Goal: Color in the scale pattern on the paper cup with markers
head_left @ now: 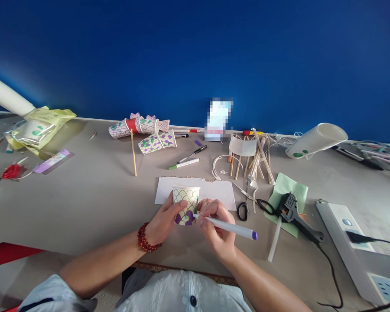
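My left hand point(164, 223) grips a small paper cup point(186, 203) with a green scale pattern and purple patches near its base, holding it upright just above the grey table point(94, 203). A red bead bracelet sits on that wrist. My right hand point(216, 225) is closed around a white marker with a purple end cap point(229, 226), its tip touching the cup's lower side. A white sheet of paper point(214, 190) lies behind the cup.
Finished decorated cups point(143, 132) and a wooden stick point(133, 152) lie at the back. Pens point(183, 164), a bundle of sticks point(256, 158), scissors point(247, 208), a black glue gun point(295, 214) on green paper, a stack of white cups point(315, 139) and a power strip point(354, 247) are to the right.
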The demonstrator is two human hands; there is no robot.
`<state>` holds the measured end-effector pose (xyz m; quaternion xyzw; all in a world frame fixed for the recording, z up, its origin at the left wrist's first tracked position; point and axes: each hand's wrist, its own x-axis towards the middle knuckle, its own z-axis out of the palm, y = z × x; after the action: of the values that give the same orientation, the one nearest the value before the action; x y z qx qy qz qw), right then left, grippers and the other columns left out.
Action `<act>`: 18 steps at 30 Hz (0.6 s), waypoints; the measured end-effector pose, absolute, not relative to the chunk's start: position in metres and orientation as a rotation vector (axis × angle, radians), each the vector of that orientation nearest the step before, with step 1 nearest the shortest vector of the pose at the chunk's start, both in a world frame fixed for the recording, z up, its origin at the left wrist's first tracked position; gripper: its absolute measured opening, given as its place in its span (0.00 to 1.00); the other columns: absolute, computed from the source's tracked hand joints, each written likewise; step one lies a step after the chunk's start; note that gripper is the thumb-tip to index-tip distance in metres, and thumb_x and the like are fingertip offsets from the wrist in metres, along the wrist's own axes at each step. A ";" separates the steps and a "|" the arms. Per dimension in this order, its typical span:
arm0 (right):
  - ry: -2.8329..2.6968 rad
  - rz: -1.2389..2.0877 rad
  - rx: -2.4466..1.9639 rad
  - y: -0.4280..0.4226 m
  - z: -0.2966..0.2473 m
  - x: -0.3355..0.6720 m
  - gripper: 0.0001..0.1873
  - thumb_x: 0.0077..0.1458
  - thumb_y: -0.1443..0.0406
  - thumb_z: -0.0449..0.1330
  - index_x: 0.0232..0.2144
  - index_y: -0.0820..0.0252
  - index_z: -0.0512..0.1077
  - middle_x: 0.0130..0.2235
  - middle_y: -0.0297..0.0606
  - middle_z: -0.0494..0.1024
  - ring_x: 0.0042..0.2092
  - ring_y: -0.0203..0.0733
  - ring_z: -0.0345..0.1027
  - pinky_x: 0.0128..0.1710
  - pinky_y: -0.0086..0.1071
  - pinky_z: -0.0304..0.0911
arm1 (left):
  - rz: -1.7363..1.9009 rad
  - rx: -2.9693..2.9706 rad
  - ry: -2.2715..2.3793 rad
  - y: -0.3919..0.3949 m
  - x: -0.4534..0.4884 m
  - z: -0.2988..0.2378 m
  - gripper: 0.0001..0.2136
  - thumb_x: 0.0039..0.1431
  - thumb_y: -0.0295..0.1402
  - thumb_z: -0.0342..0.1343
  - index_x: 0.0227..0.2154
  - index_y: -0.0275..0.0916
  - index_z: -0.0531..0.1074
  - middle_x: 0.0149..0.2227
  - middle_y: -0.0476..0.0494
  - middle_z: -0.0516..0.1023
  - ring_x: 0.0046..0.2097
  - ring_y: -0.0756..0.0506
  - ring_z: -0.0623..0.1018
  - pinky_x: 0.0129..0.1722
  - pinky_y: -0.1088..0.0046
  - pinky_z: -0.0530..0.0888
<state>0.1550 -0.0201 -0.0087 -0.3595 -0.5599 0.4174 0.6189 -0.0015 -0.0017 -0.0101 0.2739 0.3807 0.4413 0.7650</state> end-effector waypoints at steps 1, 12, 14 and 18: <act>-1.287 0.960 -0.829 -0.020 -0.009 0.155 0.07 0.64 0.67 0.57 0.31 0.54 0.68 0.24 0.31 0.69 0.27 0.41 0.63 0.30 0.37 0.64 | 0.963 0.598 0.831 -0.002 -0.001 -0.010 0.24 0.62 0.41 0.64 0.60 0.43 0.73 0.55 0.39 0.82 0.56 0.35 0.80 0.55 0.58 0.75; -1.298 0.967 -0.835 -0.021 -0.008 0.155 0.07 0.64 0.67 0.57 0.32 0.54 0.67 0.24 0.31 0.69 0.27 0.41 0.63 0.30 0.37 0.63 | 0.970 0.610 0.831 -0.001 -0.001 -0.009 0.23 0.62 0.41 0.64 0.60 0.44 0.74 0.55 0.40 0.82 0.56 0.36 0.80 0.55 0.58 0.75; -1.317 0.965 -0.849 -0.021 -0.008 0.155 0.07 0.64 0.67 0.57 0.31 0.54 0.67 0.24 0.31 0.69 0.27 0.41 0.63 0.30 0.37 0.63 | 0.973 0.623 0.827 -0.001 -0.001 -0.010 0.22 0.63 0.41 0.63 0.59 0.43 0.74 0.55 0.39 0.82 0.56 0.36 0.79 0.55 0.58 0.75; -1.328 0.969 -0.832 -0.020 -0.008 0.155 0.07 0.62 0.69 0.57 0.31 0.53 0.66 0.24 0.31 0.69 0.27 0.40 0.62 0.30 0.36 0.62 | 0.983 0.632 0.827 -0.001 -0.001 -0.010 0.22 0.63 0.40 0.63 0.58 0.43 0.74 0.56 0.39 0.82 0.57 0.36 0.79 0.56 0.59 0.75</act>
<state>0.1547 -0.0204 -0.0085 -0.3597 -0.5740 0.4187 0.6048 -0.0012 -0.0008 -0.0096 0.2897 0.3789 0.4507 0.7546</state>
